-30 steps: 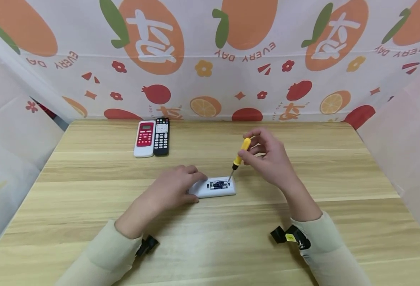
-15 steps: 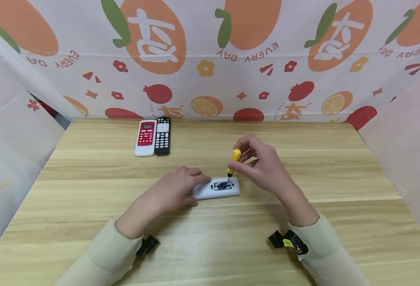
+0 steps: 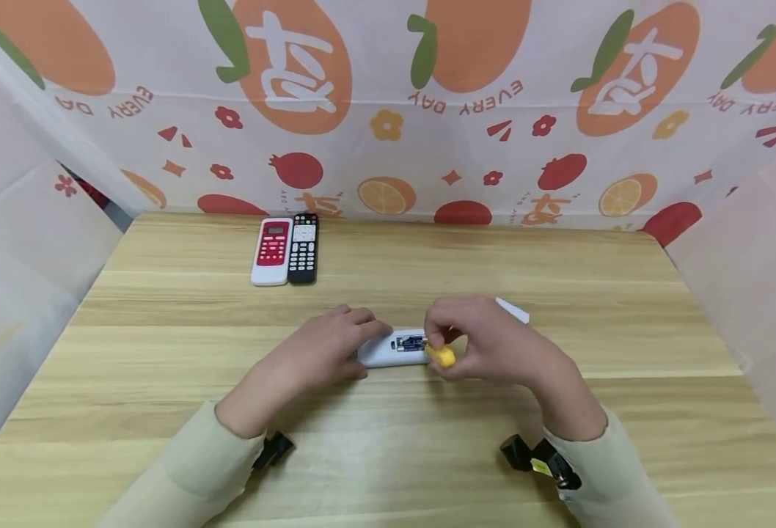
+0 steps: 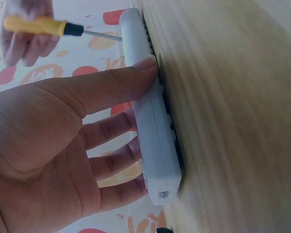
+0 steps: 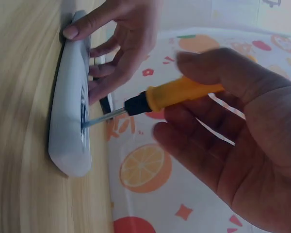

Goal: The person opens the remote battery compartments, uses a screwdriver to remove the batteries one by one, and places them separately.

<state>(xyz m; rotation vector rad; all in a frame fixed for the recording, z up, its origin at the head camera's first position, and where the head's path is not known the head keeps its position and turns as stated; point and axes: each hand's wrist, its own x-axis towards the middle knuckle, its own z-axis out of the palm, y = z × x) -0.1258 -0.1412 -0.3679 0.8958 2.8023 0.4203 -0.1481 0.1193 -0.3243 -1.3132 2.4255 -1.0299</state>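
Observation:
A white remote control (image 3: 388, 358) lies face down on the wooden table, its battery compartment uncovered with dark batteries (image 3: 409, 343) inside. My left hand (image 3: 325, 341) grips its left end, thumb along the near side and fingers along the far side. My right hand (image 3: 483, 337) holds a screwdriver with a yellow handle (image 3: 444, 357). In the right wrist view the screwdriver's metal shaft (image 5: 104, 118) slants down to the compartment, its tip at the opening. The right hand covers the remote's right end in the head view.
Farther back on the left, a white remote with a red face (image 3: 272, 253) lies beside a black remote (image 3: 304, 253). A flat white piece (image 3: 513, 310) shows from behind my right hand. A fruit-patterned cloth (image 3: 388, 161) hangs at the table's back edge.
My right hand has come down and nearer to me, tilting the screwdriver handle toward me. The flat white piece has come into view behind it. My left hand still holds the remote.

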